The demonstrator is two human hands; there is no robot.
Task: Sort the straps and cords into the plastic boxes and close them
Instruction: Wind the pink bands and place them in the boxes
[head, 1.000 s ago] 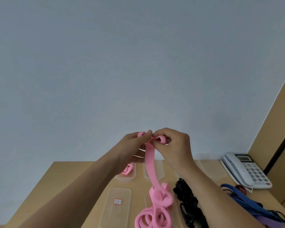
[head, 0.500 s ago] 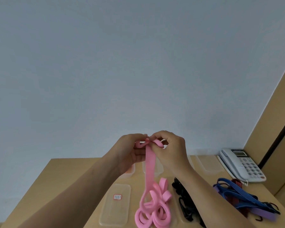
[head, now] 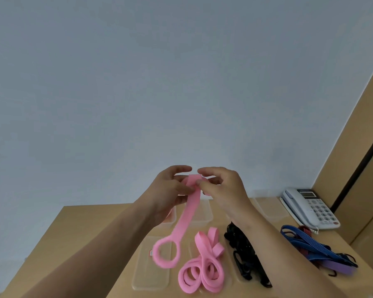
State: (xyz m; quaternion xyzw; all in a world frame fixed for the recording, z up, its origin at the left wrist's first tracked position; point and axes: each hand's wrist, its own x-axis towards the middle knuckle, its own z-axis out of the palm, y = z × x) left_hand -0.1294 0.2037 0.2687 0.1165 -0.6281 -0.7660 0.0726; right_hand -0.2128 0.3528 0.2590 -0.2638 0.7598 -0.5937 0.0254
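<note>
A pink strap hangs in the air from both hands, its lower end curled into a loop above the table. My left hand and my right hand pinch its top end together at chest height. A pile of pink straps lies on the wooden table below. Black straps lie just to the right of it, partly behind my right forearm. Blue and purple cords are heaped further right. Clear plastic boxes stand at the back of the table, and a clear lid lies in front.
A white desk phone sits at the table's back right corner. A wooden wall panel rises along the right side. A plain grey wall fills the view behind the table.
One pink strap has come free of the pile and now hangs lifted from both hands, swung left. The pile stays on the table.
</note>
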